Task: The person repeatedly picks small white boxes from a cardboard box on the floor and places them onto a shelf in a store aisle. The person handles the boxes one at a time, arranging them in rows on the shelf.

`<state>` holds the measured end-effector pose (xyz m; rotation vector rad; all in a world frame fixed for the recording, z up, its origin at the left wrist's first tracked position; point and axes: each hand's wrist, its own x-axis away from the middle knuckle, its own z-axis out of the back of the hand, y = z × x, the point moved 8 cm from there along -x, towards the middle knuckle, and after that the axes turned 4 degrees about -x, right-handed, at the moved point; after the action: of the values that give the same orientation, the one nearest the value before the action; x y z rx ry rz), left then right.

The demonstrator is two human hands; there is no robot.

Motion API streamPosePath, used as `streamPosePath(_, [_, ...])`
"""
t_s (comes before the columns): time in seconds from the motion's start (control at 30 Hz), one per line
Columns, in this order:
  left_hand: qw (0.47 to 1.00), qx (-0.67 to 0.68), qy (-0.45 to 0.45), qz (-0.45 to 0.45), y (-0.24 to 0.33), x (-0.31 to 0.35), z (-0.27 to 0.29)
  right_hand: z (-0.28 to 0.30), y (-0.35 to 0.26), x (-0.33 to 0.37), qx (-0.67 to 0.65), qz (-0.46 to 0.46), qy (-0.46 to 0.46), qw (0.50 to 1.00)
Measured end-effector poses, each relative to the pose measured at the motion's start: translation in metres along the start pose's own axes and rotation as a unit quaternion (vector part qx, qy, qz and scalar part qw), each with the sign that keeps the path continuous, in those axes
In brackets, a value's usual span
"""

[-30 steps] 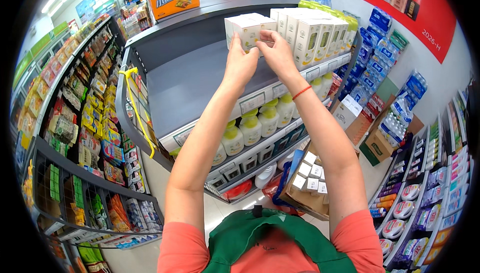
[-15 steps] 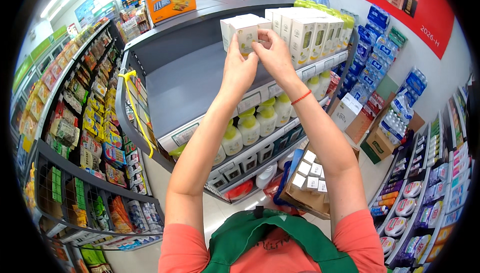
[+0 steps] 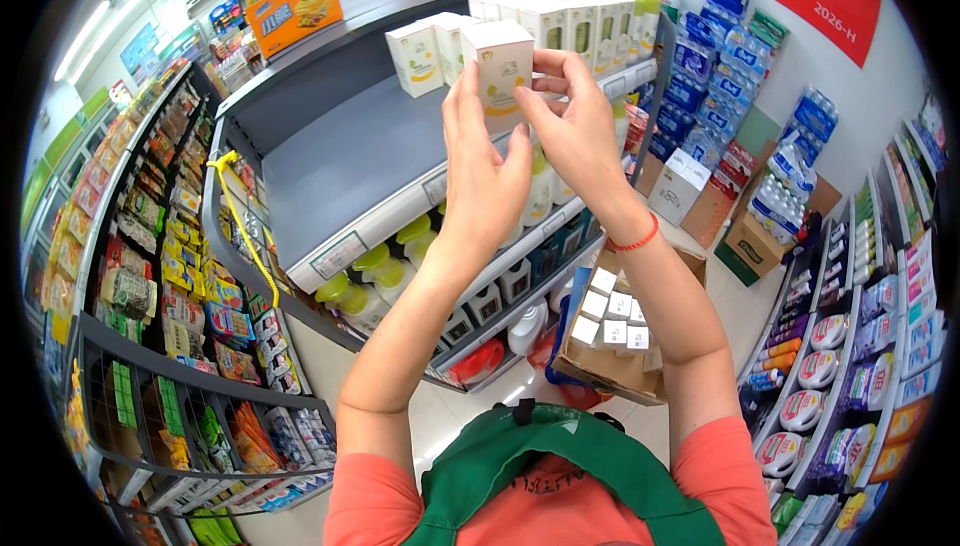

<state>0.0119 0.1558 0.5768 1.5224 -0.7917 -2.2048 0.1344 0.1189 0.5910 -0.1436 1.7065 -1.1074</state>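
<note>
Between my two hands is a white carton point(image 3: 498, 64) with yellow and green print, upright, in front of the top shelf's edge. My left hand point(image 3: 480, 171) has its fingers along the carton's left side and the thumb low at its front. My right hand point(image 3: 578, 126) grips the right side, thumb on the front face, fingers toward the back. Just behind stand a few matching white cartons point(image 3: 415, 58) on the grey shelf point(image 3: 330, 161). A longer block of cartons point(image 3: 545, 21) fills the shelf's right end.
White bottles with green pump tops point(image 3: 380, 268) line the shelf below. An open cardboard box point(image 3: 640, 376) of white cartons stands low at the right. A yellow tie point(image 3: 240, 221) hangs on the shelf's left side. Stacked water packs point(image 3: 720, 66) and stocked shelves point(image 3: 800, 416) are farther right.
My hands have drawn the carton toward me, away from the others on the shelf, so its front and top now show more fully. The view has shifted slightly.
</note>
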Motion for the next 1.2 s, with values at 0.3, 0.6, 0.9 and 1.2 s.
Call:
streamPosePath(0.3, [0.994,0.063,-0.089,0.015,0.02,0.047,-0.082,0.095,0.006,0.058,0.062,-0.104,0.054,0.991])
streamPosePath(0.6, [0.96,0.154,-0.215,0.092,0.032,0.108,-0.18,0.201,0.015,0.129,0.152,-0.136,0.095,0.974])
streamPosePath(0.9, [0.919,0.19,-0.312,0.149,0.035,0.182,-0.257,0.278,0.038,0.213,0.214,-0.214,0.144,0.942])
streamPosePath(1.2, [0.848,0.292,-0.357,0.262,-0.01,0.265,-0.339,0.331,0.075,0.286,0.277,-0.288,0.138,0.906])
